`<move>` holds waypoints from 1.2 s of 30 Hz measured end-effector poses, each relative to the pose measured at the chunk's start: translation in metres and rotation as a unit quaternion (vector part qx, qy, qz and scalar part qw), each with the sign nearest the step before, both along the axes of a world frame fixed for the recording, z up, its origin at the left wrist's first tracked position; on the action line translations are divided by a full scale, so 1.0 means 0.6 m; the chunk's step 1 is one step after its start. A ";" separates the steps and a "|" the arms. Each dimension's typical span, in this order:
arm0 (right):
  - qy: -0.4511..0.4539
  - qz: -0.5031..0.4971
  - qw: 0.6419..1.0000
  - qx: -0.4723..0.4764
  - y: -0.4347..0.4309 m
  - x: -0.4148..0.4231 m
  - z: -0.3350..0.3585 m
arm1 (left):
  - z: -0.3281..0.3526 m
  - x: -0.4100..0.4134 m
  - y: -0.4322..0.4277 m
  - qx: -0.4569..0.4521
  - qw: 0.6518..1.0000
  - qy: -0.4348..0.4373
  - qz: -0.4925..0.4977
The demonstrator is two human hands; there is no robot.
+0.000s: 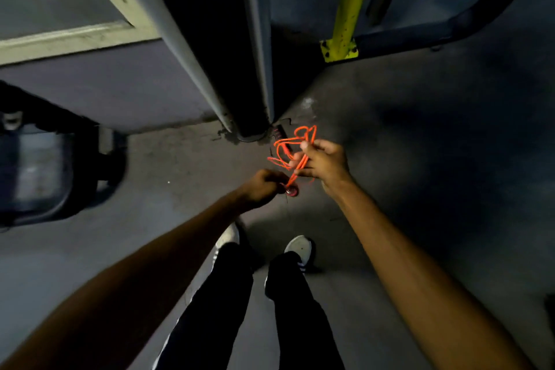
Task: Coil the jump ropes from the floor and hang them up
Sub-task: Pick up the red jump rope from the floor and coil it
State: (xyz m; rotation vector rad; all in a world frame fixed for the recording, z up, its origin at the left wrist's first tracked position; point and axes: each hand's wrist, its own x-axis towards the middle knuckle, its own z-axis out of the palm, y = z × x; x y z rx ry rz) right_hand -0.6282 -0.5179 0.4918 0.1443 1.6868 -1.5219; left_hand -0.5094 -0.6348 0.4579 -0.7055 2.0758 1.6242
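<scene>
Both hands hold the orange jump rope [292, 147]: left hand [264, 188] closed on its handle, right hand [322, 164] pinching loops.

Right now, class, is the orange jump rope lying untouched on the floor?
No: both the left hand and the right hand hold the orange jump rope above the floor.

A grey pillar [255, 48] rises just beyond the hands, with a yellow post [350, 9] farther off to its right. Below the hands, two white shoes [298, 248] stand on the grey floor [420, 135].
</scene>
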 end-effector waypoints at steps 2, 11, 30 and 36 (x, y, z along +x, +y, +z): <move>-0.032 -0.041 0.999 -0.017 0.012 0.020 0.068 | 0.059 0.041 0.004 0.002 1.000 0.020 0.018; -0.040 -0.049 0.998 -0.011 0.036 0.257 0.308 | 0.319 0.266 0.007 0.086 0.980 0.098 0.148; 0.177 0.207 0.960 0.056 0.041 0.786 0.520 | 0.505 0.782 -0.017 0.135 0.924 0.044 0.355; 0.368 0.283 0.884 0.059 0.065 0.877 0.601 | 0.511 0.928 0.004 -0.222 0.963 -0.031 0.151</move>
